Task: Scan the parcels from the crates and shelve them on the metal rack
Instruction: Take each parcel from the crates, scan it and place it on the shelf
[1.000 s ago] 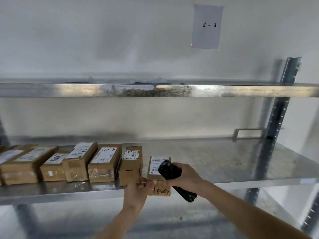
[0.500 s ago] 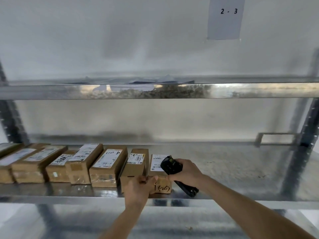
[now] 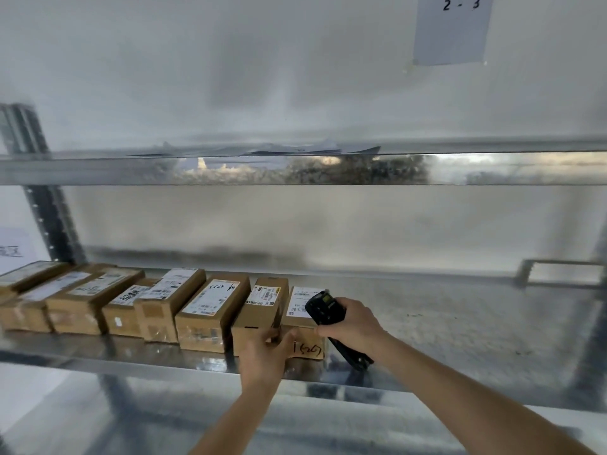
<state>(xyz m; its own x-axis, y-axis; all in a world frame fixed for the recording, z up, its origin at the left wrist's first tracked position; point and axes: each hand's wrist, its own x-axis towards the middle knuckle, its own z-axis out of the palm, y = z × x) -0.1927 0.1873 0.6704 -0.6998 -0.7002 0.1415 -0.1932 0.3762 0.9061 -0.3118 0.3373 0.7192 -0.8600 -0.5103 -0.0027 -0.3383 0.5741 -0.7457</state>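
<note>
Both hands worked at the front edge of the lower shelf (image 3: 443, 330) of a metal rack (image 3: 49, 221). One hand, the left hand (image 3: 264, 356), pressed against the front face of the last parcel (image 3: 303, 326) in a row, thumb lying along that face beside a handwritten number; whether its fingers were curled or straight could not be told. It seemed to be steadying or nudging the box into line with its neighbour, a narrow carton (image 3: 259, 315) that it touched on its left. On the other side, the right hand (image 3: 353, 325) was clamped around a black handheld scanner (image 3: 325, 310), with the scanner's head held just above the parcel's white shipping label (image 3: 300, 302) and its handle sloping down past the shelf's front edge. That pose suited reading the label while the box sat still.

Resting flat near the front edge of the shelf, roughly midway along its visible width, the parcel had its long axis running front to back. Its label faced up and its short marked end pointed toward the person, so the code could be read from above and the number from the aisle.

Further cartons (image 3: 157, 310) continued the row toward the shelf's left end, all lying the same way. Most of the shelf to the right showed bare metal. Above it, an upper shelf (image 3: 492, 167) held some loose papers, and a paper sign (image 3: 451, 31) on the wall read "2 - 3".
</note>
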